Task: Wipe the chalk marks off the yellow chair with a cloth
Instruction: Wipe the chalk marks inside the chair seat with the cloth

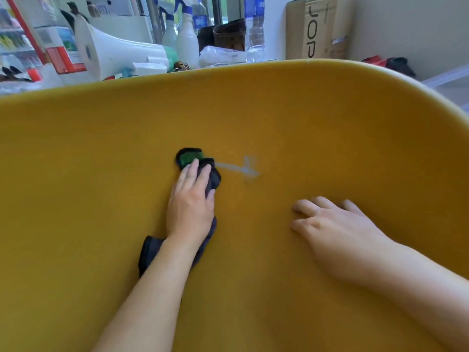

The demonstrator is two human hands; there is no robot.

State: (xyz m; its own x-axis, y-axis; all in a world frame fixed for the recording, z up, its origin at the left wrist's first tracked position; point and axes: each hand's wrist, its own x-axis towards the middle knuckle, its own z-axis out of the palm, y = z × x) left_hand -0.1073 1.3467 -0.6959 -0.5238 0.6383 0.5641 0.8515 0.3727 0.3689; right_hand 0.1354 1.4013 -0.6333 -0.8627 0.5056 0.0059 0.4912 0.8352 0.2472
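The yellow chair (101,153) fills most of the head view, its curved shell seen from close above. A pale chalk mark (243,170), a line with a short crossing stroke, lies near the middle. My left hand (191,204) presses a dark cloth (189,156) with a green patch flat onto the chair, fingers straight, at the left end of the chalk line. Part of the cloth trails out under my wrist. My right hand (327,224) rests on the chair to the right, fingers loosely bent, holding nothing.
Behind the chair's rim stands a cluttered table with a white megaphone (111,50), spray bottles (187,36), a clear water bottle (254,31) and a dark basket (229,34). A cardboard box (319,26) leans on the wall at the back right.
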